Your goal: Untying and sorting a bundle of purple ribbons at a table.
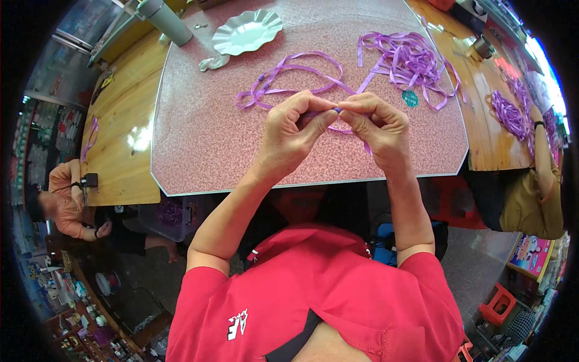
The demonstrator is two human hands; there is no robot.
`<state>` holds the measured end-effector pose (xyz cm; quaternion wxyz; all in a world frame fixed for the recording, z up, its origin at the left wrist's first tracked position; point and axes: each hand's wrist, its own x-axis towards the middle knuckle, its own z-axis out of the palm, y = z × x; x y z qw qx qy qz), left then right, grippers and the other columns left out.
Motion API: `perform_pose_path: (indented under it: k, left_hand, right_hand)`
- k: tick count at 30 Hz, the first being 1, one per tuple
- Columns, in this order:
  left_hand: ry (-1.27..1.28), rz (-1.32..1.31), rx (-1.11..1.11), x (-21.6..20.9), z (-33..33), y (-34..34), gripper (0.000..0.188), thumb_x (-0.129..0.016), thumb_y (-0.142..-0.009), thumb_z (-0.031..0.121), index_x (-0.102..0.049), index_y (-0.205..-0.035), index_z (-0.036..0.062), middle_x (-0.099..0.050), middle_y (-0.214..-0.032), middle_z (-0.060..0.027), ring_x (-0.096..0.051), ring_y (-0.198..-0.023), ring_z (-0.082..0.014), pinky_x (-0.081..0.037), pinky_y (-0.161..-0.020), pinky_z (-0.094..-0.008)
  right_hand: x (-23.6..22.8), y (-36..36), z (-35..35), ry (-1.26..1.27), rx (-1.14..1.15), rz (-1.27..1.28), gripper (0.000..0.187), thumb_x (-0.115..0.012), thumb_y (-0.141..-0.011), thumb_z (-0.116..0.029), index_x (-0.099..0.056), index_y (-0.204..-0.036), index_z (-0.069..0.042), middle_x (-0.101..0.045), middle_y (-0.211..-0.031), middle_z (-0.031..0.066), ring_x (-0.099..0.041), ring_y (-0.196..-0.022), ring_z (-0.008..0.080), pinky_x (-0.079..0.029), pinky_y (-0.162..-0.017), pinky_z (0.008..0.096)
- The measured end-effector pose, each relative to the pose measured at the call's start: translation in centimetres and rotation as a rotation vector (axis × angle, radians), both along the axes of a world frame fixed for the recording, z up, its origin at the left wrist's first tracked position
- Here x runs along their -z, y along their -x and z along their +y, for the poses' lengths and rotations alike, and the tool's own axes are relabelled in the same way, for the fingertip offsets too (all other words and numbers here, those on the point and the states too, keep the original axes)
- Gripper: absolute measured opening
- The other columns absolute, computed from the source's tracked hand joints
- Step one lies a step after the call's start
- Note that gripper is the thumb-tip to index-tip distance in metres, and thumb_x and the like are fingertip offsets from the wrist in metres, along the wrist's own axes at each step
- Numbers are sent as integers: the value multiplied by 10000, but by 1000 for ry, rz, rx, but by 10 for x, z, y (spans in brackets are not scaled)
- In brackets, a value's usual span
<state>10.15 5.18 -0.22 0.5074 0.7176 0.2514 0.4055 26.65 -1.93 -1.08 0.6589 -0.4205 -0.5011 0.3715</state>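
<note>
My left hand (288, 130) and my right hand (381, 128) meet fingertip to fingertip above the pink speckled table (223, 142). Both are closed in a pinch on a purple ribbon strap (313, 53). A small dark purple bit shows between the fingertips, mostly hidden, and its kind cannot be made out. Beyond my left hand the strap spreads in loose loops on the tabletop. A short end hangs below my right fingers. Farther right lies a tangled heap of purple straps (410, 60), with one strap stretching from it toward my right hand.
A white scalloped dish (247, 33), a crumpled white wrapper (214, 63) and a grey tumbler (164, 21) stand at the far left. A teal tag (410, 98) lies beside the heap. People sit at both sides; more straps (509, 114) lie near the right one.
</note>
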Motion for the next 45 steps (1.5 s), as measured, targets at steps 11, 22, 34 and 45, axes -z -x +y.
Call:
perform_pose_path:
  k: [11, 22, 34, 45]
  left_hand:
    - [-119, -90, 10, 6, 4, -1, 86, -712, -884, 55, -653, -919, 4, -524, -756, 30, -423, -635, -27, -338, -539, -207]
    - [188, -203, 149, 9, 2, 5, 144, -692, -920, 112, -626, -1003, 15, -507, -836, 33, -462, -749, -32, -374, -629, -194]
    - [-43, -79, 267, 15, 5, 5, 233, -477, -1039, 276, -513, -998, 50, -452, -814, 0, -426, -711, -82, -374, -648, -231]
    - [-495, -148, 6, 9, -3, -4, 149, -574, -982, 139, -563, -896, 18, -490, -708, -75, -455, -592, -193, -377, -538, -325]
  right_hand:
    - [-1, 1, 5, 110, -89, 243, 119, -709, -861, -12, -714, -980, -9, -676, -915, 56, -520, -632, 53, -400, -529, 183]
    - [4, 7, -2, -139, 71, -95, 155, -700, -868, 16, -679, -1022, 7, -630, -1012, 58, -523, -691, 39, -418, -567, 181]
    - [-7, 9, -5, -223, 110, -338, 165, -731, -830, 23, -693, -990, 6, -626, -948, 65, -569, -781, 89, -452, -626, 199]
    - [-18, 8, -9, -356, 206, -518, 150, -777, -791, 0, -710, -922, -27, -660, -856, 62, -521, -628, 57, -373, -502, 205]
